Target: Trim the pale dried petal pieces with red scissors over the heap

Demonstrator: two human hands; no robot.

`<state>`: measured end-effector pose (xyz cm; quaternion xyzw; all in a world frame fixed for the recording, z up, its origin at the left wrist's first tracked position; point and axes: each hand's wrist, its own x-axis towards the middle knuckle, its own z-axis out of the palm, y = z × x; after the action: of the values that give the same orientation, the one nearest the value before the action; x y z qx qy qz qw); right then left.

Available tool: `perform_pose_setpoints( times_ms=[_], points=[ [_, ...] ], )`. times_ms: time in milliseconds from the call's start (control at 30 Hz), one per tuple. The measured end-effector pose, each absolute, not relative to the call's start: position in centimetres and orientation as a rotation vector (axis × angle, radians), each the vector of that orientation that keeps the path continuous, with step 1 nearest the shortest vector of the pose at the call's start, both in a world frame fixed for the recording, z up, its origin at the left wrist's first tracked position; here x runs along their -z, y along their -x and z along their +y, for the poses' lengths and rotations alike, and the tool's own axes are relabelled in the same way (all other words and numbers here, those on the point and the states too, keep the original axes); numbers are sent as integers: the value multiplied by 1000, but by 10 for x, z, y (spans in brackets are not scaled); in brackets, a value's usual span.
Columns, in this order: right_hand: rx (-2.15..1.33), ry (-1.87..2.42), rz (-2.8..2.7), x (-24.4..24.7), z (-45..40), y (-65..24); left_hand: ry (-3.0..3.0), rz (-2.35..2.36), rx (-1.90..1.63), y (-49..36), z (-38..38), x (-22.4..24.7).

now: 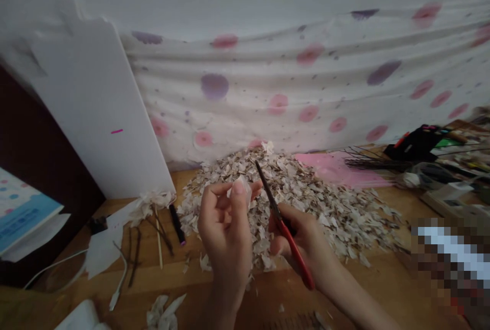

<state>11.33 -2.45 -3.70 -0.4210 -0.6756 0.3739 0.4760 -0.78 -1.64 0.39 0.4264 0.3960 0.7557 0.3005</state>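
Between the thumb and fingers of my left hand [227, 223] is a small whitish translucent flake [245, 193]. My right hand [306, 238] grips a pair of scissors [285, 230] with red handles and dark blades. The blades point up and away, just right of my left fingertips, and look closed or nearly so. Both hands are over the near side of a big heap of pale, thin flakes [337, 218] spread on the wooden table [191, 289]. Some of the heap is hidden behind my hands.
A white board [95, 100] leans at the left. Near it lie a black marker [176, 225], thin sticks [158, 238] and a white cable [119, 279]. At right are a pink sheet [340, 167], dark twigs [375, 163] and a power strip [455, 195]. A flowered cloth [260, 80] hangs behind.
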Motion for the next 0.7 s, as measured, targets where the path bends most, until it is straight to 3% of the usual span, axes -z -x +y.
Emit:
perform_pose_setpoints(
  times_ms=[167,700],
  points=[
    [-1062,941,-1764,42,-35,-116,-1254,1056,-2092,5,-15,4],
    [-1086,933,-1784,35,-40,-104,-1513,1258,-2122,-1,-15,27]
  ],
)
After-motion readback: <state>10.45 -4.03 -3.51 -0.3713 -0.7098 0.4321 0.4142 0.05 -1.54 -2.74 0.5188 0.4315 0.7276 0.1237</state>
